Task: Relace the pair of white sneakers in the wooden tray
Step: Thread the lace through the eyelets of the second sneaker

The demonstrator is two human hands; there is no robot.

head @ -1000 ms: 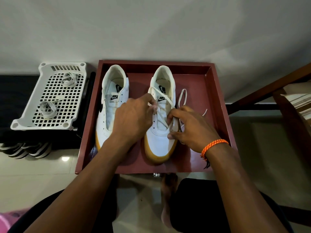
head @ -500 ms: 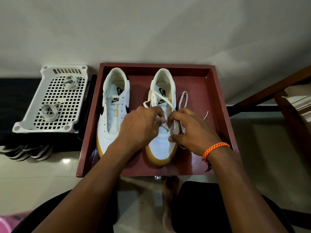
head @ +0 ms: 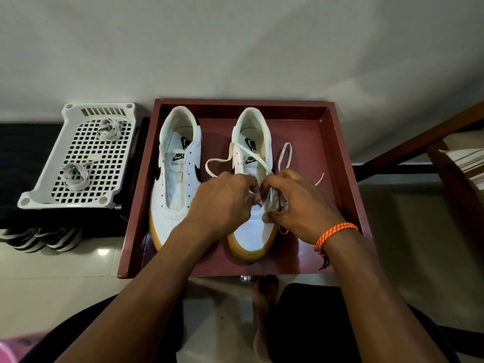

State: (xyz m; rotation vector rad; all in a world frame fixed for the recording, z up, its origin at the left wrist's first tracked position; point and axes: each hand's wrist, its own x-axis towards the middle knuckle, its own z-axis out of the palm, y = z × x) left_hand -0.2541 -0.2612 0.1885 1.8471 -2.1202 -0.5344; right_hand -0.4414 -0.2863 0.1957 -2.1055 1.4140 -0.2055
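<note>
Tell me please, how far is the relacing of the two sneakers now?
Nothing is finished. In hand: both hands, left hand and right hand, work a white lace at the right sneaker, ends loose. Left: the left sneaker has empty eyelets; two coiled laces wait on the white rack.

Arms: bare to past the elbow, no sleeves in view.
Left hand [head: 222,203]: no ring, no band.
Right hand [head: 296,205]: bare.
Right wrist: orange braided cord bracelet [head: 334,233], dark flecks, dark frayed tail hanging.
Lap: dark garment [head: 314,310].
Foot [head: 264,310]: bare.
</note>
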